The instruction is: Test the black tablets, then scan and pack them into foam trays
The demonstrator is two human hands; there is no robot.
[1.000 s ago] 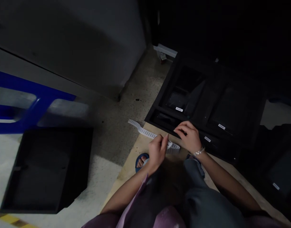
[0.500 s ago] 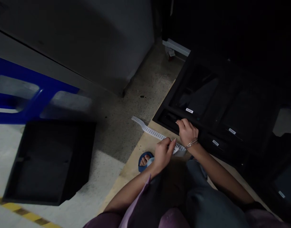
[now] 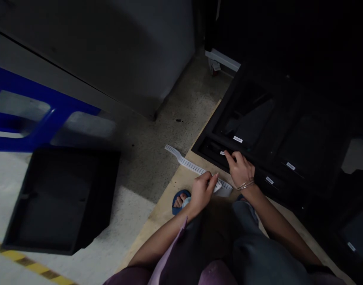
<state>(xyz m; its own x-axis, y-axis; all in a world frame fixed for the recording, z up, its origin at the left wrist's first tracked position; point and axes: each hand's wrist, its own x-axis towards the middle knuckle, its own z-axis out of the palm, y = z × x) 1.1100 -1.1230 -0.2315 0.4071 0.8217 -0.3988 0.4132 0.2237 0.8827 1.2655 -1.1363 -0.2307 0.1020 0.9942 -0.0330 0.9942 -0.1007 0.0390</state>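
Note:
My left hand (image 3: pixel 201 192) pinches a long strip of small printed labels (image 3: pixel 191 165), which trails away to the left over the board's edge. A folded part of the strip lies by my fingers. With its index finger, my right hand (image 3: pixel 241 170) touches a small white label (image 3: pixel 222 152) in the narrow front compartment of a black tray (image 3: pixel 218 122). Its other fingers are loosely bent and apart, holding nothing. Another label (image 3: pixel 237 139) is stuck in the larger compartment behind. Further right on the tray are two more labels (image 3: pixel 290 166). Dark surfaces hide the compartments' details.
Beneath the tray lies a light wooden board (image 3: pixel 166 198). An empty-looking black bin (image 3: pixel 51 202) stands on the floor at left, near a blue plastic frame (image 3: pixel 45 134) and a large grey cabinet (image 3: pixel 110 51). Yellow-black tape (image 3: pixel 30 263) marks the floor.
My right hand has drawn slightly back to the right, and its fingers have loosened. The label under its index finger now shows in the front compartment. My left hand keeps its pinch.

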